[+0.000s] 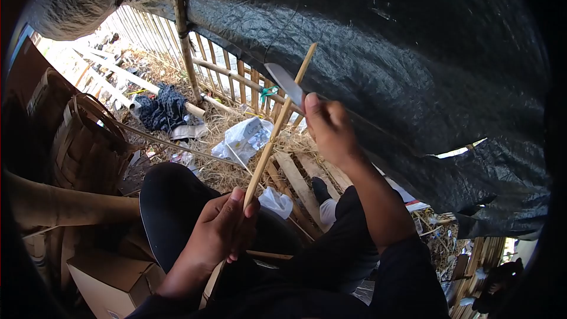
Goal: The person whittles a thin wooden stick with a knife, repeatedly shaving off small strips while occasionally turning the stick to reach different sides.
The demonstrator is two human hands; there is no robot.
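Observation:
My left hand (221,227) is closed around the lower part of a long, pale bamboo strip (271,140), which slants up and away to the right. In my right hand (332,130) is a knife (284,82), its handle hidden by the fingers. The broad blade points up and to the left, and overlaps the strip in its upper part. A joint shows about halfway along the strip. Its lower end passes below my left hand, over my lap.
A dark tarp (384,77) hangs at the right. Ahead stands a bamboo fence (236,80). Woven baskets (85,136), a thick bamboo pole (77,204) and a cardboard box (115,280) are at the left. Plastic bags (245,139) and wooden slats (295,177) lie on the straw-covered ground.

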